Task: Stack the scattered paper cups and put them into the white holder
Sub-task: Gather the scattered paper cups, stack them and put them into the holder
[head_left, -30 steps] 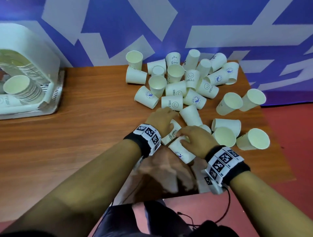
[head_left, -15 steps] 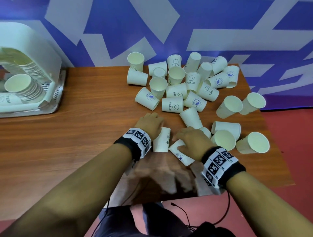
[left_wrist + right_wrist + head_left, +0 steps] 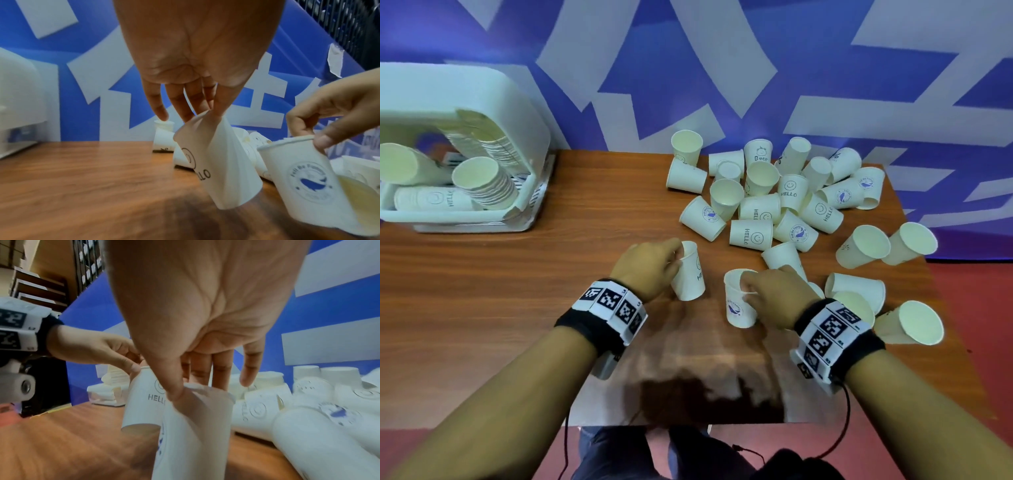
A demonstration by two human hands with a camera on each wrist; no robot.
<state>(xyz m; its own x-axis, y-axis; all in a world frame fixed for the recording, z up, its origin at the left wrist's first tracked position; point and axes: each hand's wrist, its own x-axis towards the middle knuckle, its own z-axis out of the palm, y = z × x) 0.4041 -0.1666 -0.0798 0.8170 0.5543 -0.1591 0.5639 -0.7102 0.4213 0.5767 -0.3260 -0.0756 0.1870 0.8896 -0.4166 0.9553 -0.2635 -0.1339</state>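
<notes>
Nearest on the wooden table (image 3: 482, 291), two paper cups are held mouth-up, side by side and apart. The HELLO cup (image 3: 690, 274) is pinched at its rim by the left hand (image 3: 650, 267), thumb and fingers closed on the lip; in the left wrist view it is tilted, with its base clear of the table. Just to its right, the whale-print cup (image 3: 738, 301) is pinched at the rim by the right hand (image 3: 777, 296), thumb outside and fingers at the lip. Half a second earlier both cups were still lying on their sides under the hands; since then they have been turned upright and lifted, and the left hand has been drawn left and away from the right.

Beyond and to the right, the heap of scattered cups (image 3: 787, 205) is seen unchanged, most on their sides, a few upright.

At the far left edge the white holder (image 3: 493, 99) stands, with stacked cups (image 3: 482, 181) already lying inside it, well apart from both hands
</notes>
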